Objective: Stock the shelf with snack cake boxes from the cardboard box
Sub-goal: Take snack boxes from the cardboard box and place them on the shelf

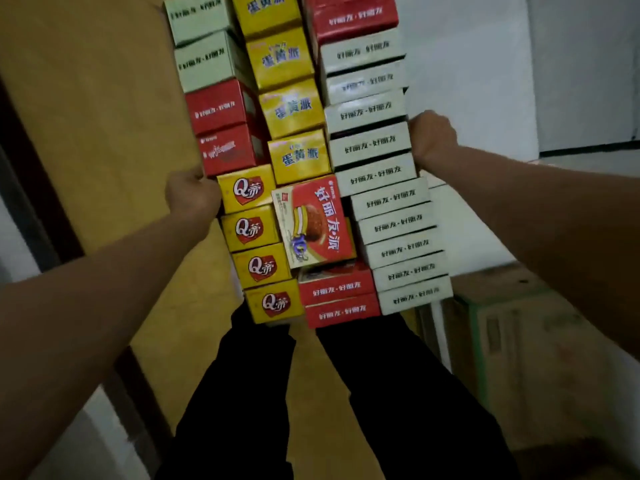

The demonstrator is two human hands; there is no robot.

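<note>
Snack cake boxes (304, 161) sit between left hand (192, 195) and right hand (433, 138), both gripping their sides.

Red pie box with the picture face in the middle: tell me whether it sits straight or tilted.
Tilted: the red pie box lies askew, edges skewed against neighbouring rows.

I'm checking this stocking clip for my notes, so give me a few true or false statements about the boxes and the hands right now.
1. Both hands grip the load of snack boxes from its sides: left hand, right hand. True.
2. The Q boxes are blue. False: they are yellow.
3. The white boxes sit on the right-hand side. True.
4. Every box shows only its narrow edge. False: one red box lies with its front face up.
</note>
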